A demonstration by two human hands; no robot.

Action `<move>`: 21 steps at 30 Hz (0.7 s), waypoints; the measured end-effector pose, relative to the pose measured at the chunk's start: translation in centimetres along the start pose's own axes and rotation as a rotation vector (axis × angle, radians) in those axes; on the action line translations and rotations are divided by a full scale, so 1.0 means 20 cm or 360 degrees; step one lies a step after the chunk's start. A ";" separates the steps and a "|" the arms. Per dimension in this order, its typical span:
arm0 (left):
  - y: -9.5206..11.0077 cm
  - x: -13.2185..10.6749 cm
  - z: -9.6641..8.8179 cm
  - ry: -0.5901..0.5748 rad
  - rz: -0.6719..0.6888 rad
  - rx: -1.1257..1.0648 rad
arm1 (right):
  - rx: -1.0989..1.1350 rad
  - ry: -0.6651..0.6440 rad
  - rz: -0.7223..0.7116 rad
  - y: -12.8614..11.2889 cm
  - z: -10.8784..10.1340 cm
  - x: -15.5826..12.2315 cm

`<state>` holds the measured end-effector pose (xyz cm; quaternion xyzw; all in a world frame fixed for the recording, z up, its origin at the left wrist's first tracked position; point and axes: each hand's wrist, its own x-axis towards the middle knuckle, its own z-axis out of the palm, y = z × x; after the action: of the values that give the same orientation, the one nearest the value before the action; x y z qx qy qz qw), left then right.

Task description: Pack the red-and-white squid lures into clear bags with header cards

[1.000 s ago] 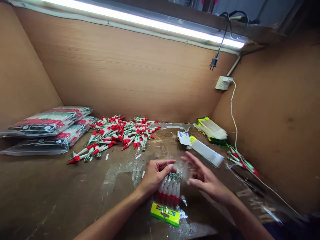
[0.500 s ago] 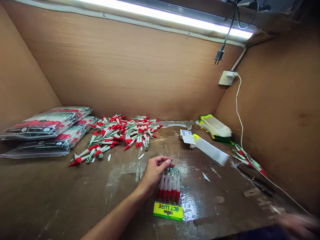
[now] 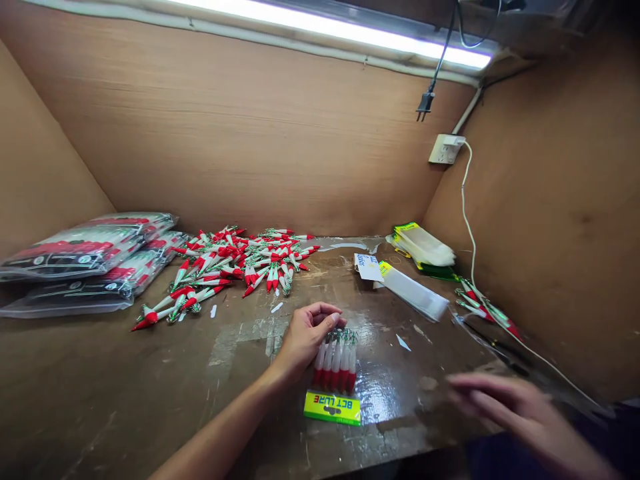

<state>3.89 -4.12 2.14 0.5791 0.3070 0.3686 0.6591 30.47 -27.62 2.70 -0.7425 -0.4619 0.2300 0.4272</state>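
Observation:
My left hand (image 3: 307,337) rests at the far end of a clear packet of fishing lures (image 3: 335,368), fingers curled and thumb pressed in on its edge. The packet lies flat, holding a row of several red-and-white lures with green-striped ends. Its yellow-green header (image 3: 332,408), printed BCT LURE, points toward me and reads upside down. My right hand (image 3: 520,410) hangs over the table to the right, apart from the packet. Motion smears its fingers, so whether they grip anything is unclear.
A heap of loose lures (image 3: 245,260) lies at the back, beside stacked full bags (image 3: 85,257) on the left. Flat header bags (image 3: 413,290) and another bag stack (image 3: 425,245) sit back right. A few lures (image 3: 485,308) lie by a white cable (image 3: 466,207) near the right wall.
My right hand has come in from the lower right edge toward the packet. My left hand stays at the packet's far end; the whole view has shifted slightly.

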 end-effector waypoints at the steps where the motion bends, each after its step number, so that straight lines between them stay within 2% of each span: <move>1: 0.00 -0.01 0.00 -0.0018 0.0020 0.0005 | 0.0120 -0.0197 -0.0039 -0.04 0.10 0.09; 3: -0.02 -0.01 -0.01 -0.0032 0.0052 0.0008 | 0.0416 -0.0584 -0.0145 -0.14 0.31 0.29; 4: -0.03 -0.01 -0.02 -0.0034 0.0063 0.0013 | 0.0509 -0.0690 -0.0216 -0.20 0.42 0.38; 6: -0.05 0.01 -0.04 -0.0059 0.0071 0.0084 | 0.0598 -0.0821 -0.0287 -0.28 0.59 0.52; 8: -0.05 0.03 -0.08 -0.0106 0.0055 0.0208 | 0.0595 -0.0871 -0.0317 -0.32 0.68 0.61; 10: -0.05 0.05 -0.13 -0.0155 0.0015 0.0330 | 0.0564 -0.0867 -0.0311 -0.31 0.72 0.65; 15: -0.03 0.08 -0.23 -0.0313 -0.0124 0.0490 | 0.0505 -0.0931 -0.0336 -0.22 0.73 0.68; 18: -0.03 0.09 -0.23 -0.0414 -0.0128 0.0620 | 0.0421 -0.0901 -0.0401 -0.21 0.73 0.67; 21: -0.03 0.09 -0.21 -0.0405 -0.0085 0.0719 | 0.0331 -0.0805 -0.0481 -0.22 0.73 0.66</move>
<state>1.38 -0.32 1.04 0.7450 0.3113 0.1973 0.5560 23.67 -8.94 -0.57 -0.5369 -0.6328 0.3873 0.4017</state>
